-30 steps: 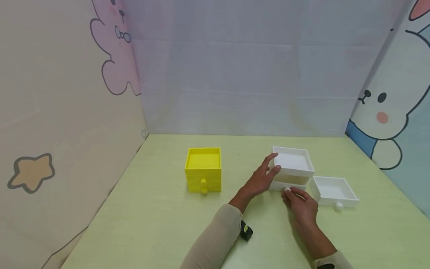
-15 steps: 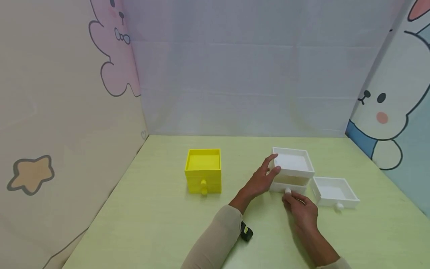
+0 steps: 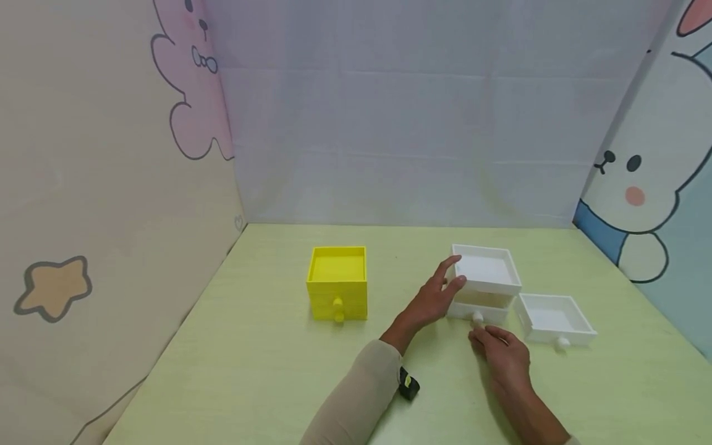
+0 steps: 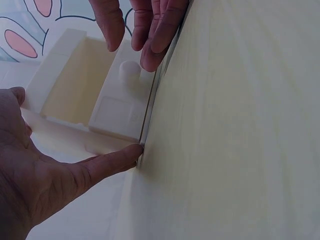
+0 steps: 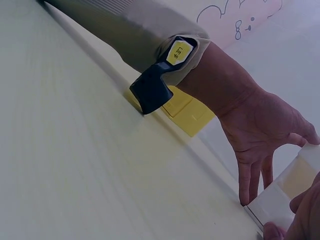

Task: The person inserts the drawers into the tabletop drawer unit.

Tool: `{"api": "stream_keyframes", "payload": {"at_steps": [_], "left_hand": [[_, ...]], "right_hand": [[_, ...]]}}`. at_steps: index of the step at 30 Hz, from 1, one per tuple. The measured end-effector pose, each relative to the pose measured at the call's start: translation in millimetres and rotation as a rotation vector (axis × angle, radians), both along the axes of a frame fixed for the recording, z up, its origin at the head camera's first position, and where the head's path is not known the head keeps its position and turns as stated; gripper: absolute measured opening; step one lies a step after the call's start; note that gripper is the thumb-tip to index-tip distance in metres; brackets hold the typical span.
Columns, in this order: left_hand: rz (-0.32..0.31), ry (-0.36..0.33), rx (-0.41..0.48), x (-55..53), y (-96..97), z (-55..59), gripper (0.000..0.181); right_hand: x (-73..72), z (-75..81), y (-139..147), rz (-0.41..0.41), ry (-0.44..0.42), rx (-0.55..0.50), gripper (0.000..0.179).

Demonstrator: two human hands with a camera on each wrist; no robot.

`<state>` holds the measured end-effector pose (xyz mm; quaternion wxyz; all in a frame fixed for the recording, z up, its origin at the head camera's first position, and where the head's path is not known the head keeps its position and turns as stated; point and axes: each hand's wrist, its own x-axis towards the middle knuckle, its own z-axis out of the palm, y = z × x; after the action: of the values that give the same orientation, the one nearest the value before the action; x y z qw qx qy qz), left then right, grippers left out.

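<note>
A small white drawer box (image 3: 520,289) stands on the right side of the table. Its upper slot (image 4: 80,85) gapes hollow, while a lower drawer (image 4: 112,105) with a round knob (image 4: 130,71) fills the slot below. My left hand (image 3: 425,303) rests against the box's left side, fingers spread along it. Just in front of the knob is my right hand (image 3: 503,358), its fingers loosely bent and apart from the knob in the left wrist view. A loose white drawer (image 3: 578,338) with its own knob lies right of the box.
A yellow drawer box (image 3: 336,293) with two knobs stands left of the hands. The pale green table (image 3: 233,371) meets a plain cloth wall behind and cartoon-printed walls at both sides. A black wrist strap (image 3: 408,384) sits at the left sleeve.
My right hand has let go of the lower drawer's knob and drawn back slightly toward me. The left hand keeps its place on the box.
</note>
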<state>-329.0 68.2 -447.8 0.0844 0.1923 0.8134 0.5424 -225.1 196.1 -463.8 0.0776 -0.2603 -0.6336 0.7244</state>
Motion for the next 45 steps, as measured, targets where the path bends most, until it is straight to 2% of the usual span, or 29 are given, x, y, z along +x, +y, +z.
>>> {"api": "stream_keyframes", "payload": {"at_steps": [5,12,17,22,26,32,45], "left_hand": [[0.003,-0.003,-0.008,2.2,0.4,-1.2,0.047],[-0.002,0.009,-0.014,0.7,-0.4,-0.9,0.048],[-0.004,0.010,-0.006,-0.2,-0.9,-1.9,0.047],[-0.003,0.006,-0.008,0.6,-0.5,-1.9,0.047],[0.002,0.009,-0.012,0.8,0.0,-1.4,0.048],[-0.004,0.017,-0.015,-1.0,0.1,-1.1,0.049],[-0.003,0.015,-0.012,-2.9,-0.1,-3.5,0.048]], "right_hand": [[4.0,0.1,2,-0.007,0.000,0.005,0.035],[8.1,2.1,4,-0.102,0.081,0.012,0.027],[11.3,1.4,7,-0.108,0.074,0.023,0.028],[13.2,1.8,10,-0.115,0.081,-0.010,0.027],[13.4,3.3,14,-0.159,0.094,-0.037,0.026],[11.3,5.4,21,-0.277,0.124,-0.084,0.028],[13.2,4.8,43,-0.364,0.130,-0.057,0.030]]}}
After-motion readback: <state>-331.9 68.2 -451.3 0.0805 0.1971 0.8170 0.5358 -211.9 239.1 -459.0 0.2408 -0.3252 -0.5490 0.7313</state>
